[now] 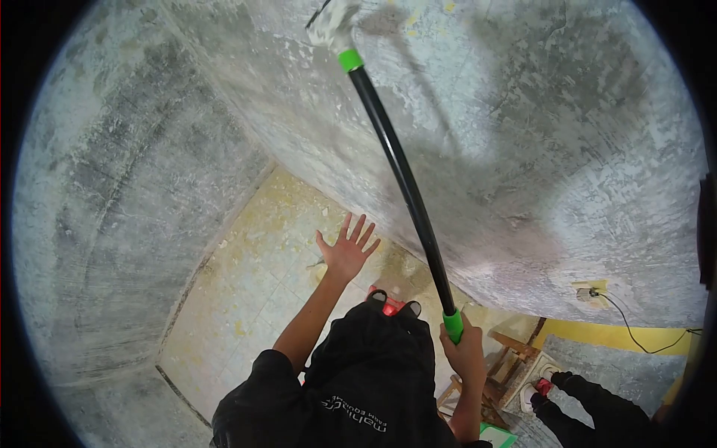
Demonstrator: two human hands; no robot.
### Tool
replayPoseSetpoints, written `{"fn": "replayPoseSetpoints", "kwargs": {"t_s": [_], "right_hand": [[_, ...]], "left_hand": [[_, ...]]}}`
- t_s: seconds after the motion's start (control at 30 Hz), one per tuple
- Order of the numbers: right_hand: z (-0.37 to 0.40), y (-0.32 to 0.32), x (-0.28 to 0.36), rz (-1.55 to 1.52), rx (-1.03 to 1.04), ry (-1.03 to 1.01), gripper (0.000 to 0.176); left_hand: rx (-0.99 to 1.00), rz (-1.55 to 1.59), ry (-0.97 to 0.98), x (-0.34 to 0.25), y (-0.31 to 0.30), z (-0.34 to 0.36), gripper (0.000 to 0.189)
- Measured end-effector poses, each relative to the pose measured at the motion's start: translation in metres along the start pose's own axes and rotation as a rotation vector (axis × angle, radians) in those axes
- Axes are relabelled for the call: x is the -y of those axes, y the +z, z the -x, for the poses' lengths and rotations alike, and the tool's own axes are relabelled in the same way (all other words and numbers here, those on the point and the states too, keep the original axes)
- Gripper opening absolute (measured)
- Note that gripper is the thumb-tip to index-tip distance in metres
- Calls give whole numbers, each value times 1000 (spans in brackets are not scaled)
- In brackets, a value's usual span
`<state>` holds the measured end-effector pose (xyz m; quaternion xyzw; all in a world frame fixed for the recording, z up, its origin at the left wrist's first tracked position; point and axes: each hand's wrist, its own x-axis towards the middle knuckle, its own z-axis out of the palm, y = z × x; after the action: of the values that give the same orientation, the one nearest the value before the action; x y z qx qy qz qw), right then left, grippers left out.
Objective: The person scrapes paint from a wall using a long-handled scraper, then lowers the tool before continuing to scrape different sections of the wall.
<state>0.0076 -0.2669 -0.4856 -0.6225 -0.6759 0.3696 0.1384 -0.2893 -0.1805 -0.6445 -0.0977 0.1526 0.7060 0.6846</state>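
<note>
My right hand (465, 349) is closed round the lower green end of a long black pole (403, 179). The pole slants up and to the left across the wall (538, 134), where a second green collar joins it to a whitish, smeared head (332, 26) at the top of the view. My left hand (346, 252) holds nothing; its fingers are spread over the tiled floor, below the wall's lower edge.
A socket (589, 293) with a dark cable is on the wall at right. Below it, another person's shoes and dark trousers (597, 399) are near a wooden stool (497, 377). The stained floor (246, 284) meets another grey wall (142, 209) at left.
</note>
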Motion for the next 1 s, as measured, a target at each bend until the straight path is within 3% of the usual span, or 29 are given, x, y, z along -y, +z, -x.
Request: {"fn": "replayPoseSetpoints", "kwargs": {"t_s": [0.07,0.2,0.23,0.3,0.33,0.37,0.47,0.53,0.63,0.73,0.87,0.93,1.0], "right_hand": [[-8,13,-9,-164,127,42,28],[-7,62,-49,208,183,-22,31],[-7,65,-47,296,198,68,35],[-4,61,-46,313,226,69,36],[-4,59,-47,318,228,79,36],[-2,59,-50,300,220,90,36],[-5,63,-66,256,198,42,34],[-6,70,-85,218,149,-62,32],[-6,72,-101,190,171,9,33],[-3,70,-96,39,78,157,39],[-2,65,-109,-114,192,177,38],[0,61,-112,-335,319,265,37],[3,66,-120,-525,303,298,33]], "left_hand": [[52,-2,1,0,10,-4,94],[268,4,-39,6,74,4,95],[71,-179,-44,3,73,6,97],[136,-50,-96,1,32,-1,97],[173,12,-136,4,38,-4,97],[6,-125,-79,10,46,1,95],[88,-85,-120,14,42,0,91],[46,-110,-120,20,51,0,75],[-23,-206,-162,29,73,5,55],[138,-324,-171,39,72,-5,47],[223,-744,-82,48,88,-2,41],[288,-691,-106,50,93,-2,38],[352,-614,-130,54,106,3,38]]}}
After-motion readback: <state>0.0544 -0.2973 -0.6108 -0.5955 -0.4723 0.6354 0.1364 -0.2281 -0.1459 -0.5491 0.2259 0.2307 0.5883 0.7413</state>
